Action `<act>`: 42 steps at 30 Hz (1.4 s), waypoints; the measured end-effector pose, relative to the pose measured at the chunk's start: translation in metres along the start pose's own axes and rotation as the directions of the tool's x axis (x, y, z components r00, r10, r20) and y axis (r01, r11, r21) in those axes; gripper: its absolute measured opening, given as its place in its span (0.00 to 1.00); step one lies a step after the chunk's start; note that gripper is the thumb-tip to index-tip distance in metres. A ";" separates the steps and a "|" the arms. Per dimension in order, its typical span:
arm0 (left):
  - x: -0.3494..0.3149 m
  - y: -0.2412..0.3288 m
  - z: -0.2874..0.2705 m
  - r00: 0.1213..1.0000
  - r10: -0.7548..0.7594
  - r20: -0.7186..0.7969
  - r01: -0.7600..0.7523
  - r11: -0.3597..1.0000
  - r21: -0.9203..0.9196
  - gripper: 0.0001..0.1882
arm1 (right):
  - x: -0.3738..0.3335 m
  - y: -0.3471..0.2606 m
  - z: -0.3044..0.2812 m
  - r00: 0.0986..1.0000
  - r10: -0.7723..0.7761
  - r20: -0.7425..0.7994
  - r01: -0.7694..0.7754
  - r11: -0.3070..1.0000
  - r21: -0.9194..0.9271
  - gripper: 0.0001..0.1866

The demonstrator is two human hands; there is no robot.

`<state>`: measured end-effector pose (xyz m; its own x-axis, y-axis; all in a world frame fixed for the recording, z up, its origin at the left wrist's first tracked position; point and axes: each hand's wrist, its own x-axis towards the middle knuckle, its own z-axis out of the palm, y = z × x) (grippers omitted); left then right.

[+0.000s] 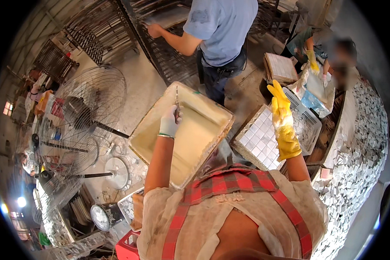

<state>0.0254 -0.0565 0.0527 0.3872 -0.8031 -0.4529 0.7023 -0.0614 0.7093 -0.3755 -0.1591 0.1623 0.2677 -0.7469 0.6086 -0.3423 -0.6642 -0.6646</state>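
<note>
Thin dark tool (177, 96): slim, straight, greyish, pointing up & away over the inside of the tub nr its far corner; tip too small to make out. Pedestal fans (78, 113) stand at far L, wire cages overlapping. Next, the tub (203, 107), a deep rect. one w/ crusty, stained rim & cream walls; base is pale yellow, can't tell if liquid or lining. L hand (169, 122), white glove w/ green cuff edge, has its fingers curled tight round the tool, nr tub's L edge. Beyond tub's far edge, a co-worker in blue shirt (223, 32) reaches L to a dark rack (169, 56). R of the tub: tile panel (258, 136), glossy pale squares in a neat grid, rough edging. R hand (282, 115), stained yellow glove, is raised above panel's R edge, fingers straight & close tog.; contact w/ panel can't be told. Just R of it, white basket (310, 119) w/ loose tile bits; then a big heap of tile pieces (355, 160) along far R.
</note>
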 end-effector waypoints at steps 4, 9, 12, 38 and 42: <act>-0.032 -0.023 0.007 0.996 0.004 0.093 -0.003 1.000 -0.005 0.10 | -0.002 0.014 -0.013 0.999 0.024 -0.047 -0.019 0.995 0.103 0.17; -0.048 -0.040 -0.007 0.993 -0.035 0.113 0.042 0.997 -0.062 0.10 | -0.005 -0.029 -0.038 0.998 -0.003 0.061 0.014 0.984 -0.177 0.22; -0.049 -0.045 -0.010 0.995 -0.043 0.094 0.050 0.996 -0.073 0.10 | -0.005 -0.060 -0.044 0.990 -0.069 0.119 0.083 0.990 -0.117 0.21; -0.085 -0.103 0.005 0.965 -0.260 0.039 0.254 0.959 0.123 0.16 | 0.024 0.001 0.001 0.920 -0.222 0.323 0.296 0.934 -0.200 0.24; -0.092 -0.117 0.031 0.978 -0.205 -0.024 0.206 0.974 0.096 0.16 | 0.070 0.123 0.033 0.929 -0.170 0.327 0.318 0.820 -0.476 0.25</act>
<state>-0.1105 0.0058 0.0284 0.2496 -0.7587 -0.6017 0.7061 -0.2826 0.6493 -0.3690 -0.2944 0.1085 0.6019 -0.5912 0.5369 -0.6246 -0.7674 -0.1447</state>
